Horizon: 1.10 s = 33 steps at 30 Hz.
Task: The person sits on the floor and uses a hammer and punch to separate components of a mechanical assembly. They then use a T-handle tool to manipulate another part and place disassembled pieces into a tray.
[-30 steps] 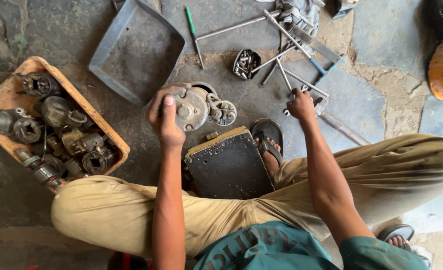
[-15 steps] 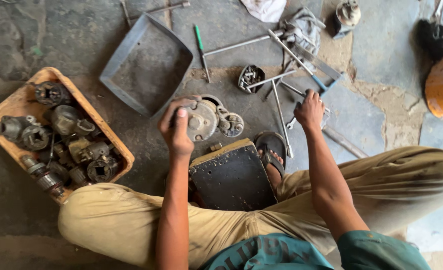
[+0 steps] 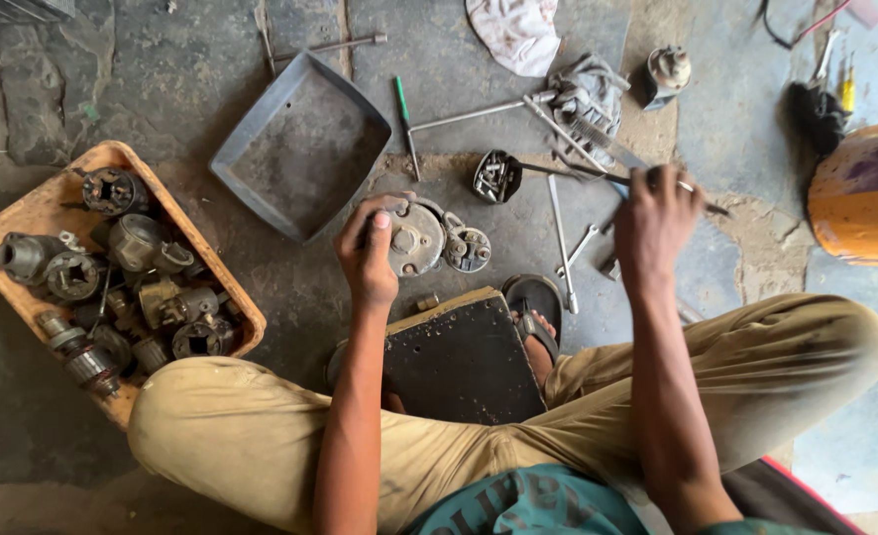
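Stone floor (image 3: pixel 112 79), grey and grimy, serves as work surface; person seated cross-legged on it, khaki trousers, sandal (image 3: pixel 536 315) showing.

Item 1: round metal housing (image 3: pixel 414 238), landmark for this entry, lying on the floor ahead of a dark board (image 3: pixel 464 362). Smaller round part (image 3: pixel 467 248) touching its right side.

Item 2: left hand (image 3: pixel 368 250), fingers curled over the housing's left edge, gripping it. Compared with 1 second ago, hand and housing are in the same hold and position.

Item 3: right hand (image 3: pixel 654 223), right of the housing, fingers closed around a thin metal tool (image 3: pixel 702 198). A second ago this hand was lower among the scattered rods; it has since lifted with the tool enclosed. Judgement: the tool has been picked up and the housing is being steadied.

Item 4: grey metal tray (image 3: pixel 300 149), up-left of the housing.

Item 5: orange plastic crate (image 3: pixel 23 213), far left of the housing, holding several similar worn motor parts.

Item 6: small black cup of screws (image 3: pixel 496 176), just above-right of the housing; loose rods and wrenches (image 3: pixel 558 238) beside it.

Item 7: white rag (image 3: pixel 518 30), top, above the housing.
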Motion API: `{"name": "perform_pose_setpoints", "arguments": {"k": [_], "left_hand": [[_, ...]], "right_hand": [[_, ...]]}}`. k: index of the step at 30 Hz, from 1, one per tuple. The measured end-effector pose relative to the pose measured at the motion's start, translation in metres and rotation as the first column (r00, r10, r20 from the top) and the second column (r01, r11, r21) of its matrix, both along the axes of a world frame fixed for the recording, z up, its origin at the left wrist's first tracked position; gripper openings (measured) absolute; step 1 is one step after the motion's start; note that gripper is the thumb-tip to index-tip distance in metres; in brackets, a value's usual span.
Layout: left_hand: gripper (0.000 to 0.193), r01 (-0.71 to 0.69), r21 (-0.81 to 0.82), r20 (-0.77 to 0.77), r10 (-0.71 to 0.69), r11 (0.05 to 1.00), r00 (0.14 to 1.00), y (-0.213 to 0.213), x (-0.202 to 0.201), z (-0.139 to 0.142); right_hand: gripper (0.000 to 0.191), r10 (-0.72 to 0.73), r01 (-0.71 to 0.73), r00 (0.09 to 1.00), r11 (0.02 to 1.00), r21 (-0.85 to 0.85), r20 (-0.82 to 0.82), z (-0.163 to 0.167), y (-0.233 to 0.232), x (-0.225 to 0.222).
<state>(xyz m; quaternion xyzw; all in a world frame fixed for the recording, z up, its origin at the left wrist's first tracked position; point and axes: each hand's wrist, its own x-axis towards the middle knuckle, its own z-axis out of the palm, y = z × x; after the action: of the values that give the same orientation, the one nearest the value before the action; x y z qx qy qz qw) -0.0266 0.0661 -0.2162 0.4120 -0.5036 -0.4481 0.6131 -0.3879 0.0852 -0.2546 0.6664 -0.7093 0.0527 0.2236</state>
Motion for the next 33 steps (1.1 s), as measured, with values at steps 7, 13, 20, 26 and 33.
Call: {"name": "perform_pose_setpoints", "arguments": {"k": [7, 13, 20, 26, 33], "left_hand": [[0.030, 0.015, 0.007, 0.005, -0.015, 1.000, 1.000, -0.001, -0.003, 0.000], [0.030, -0.011, 0.026, 0.040, 0.010, 1.000, 0.999, 0.000, -0.002, 0.004], [0.024, -0.387, -0.360, 0.390, 0.514, 0.849, 0.764, 0.009, -0.009, 0.025], [0.028, 0.351, -0.766, 0.628, 0.511, 0.538, 0.587, 0.061, -0.054, 0.025], [0.050, 0.562, 0.162, 0.968, -0.240, 0.811, 0.068, 0.049, -0.131, -0.089]], "right_hand": [[0.028, 0.194, -0.171, 0.950, 0.979, -0.112, 0.243, 0.136, 0.035, 0.013], [0.025, 0.496, -0.434, 0.851, 0.850, -0.298, 0.174, 0.169, 0.031, 0.046], [0.028, 0.683, -0.567, 0.692, 0.716, -0.407, 0.236, 0.178, 0.018, 0.067], [0.025, 0.563, -0.443, 0.673, 0.826, -0.348, 0.480, 0.182, 0.011, 0.057], [0.020, 0.272, 0.006, -0.182, 0.961, -0.276, 0.945, 0.167, -0.004, 0.014]]}}
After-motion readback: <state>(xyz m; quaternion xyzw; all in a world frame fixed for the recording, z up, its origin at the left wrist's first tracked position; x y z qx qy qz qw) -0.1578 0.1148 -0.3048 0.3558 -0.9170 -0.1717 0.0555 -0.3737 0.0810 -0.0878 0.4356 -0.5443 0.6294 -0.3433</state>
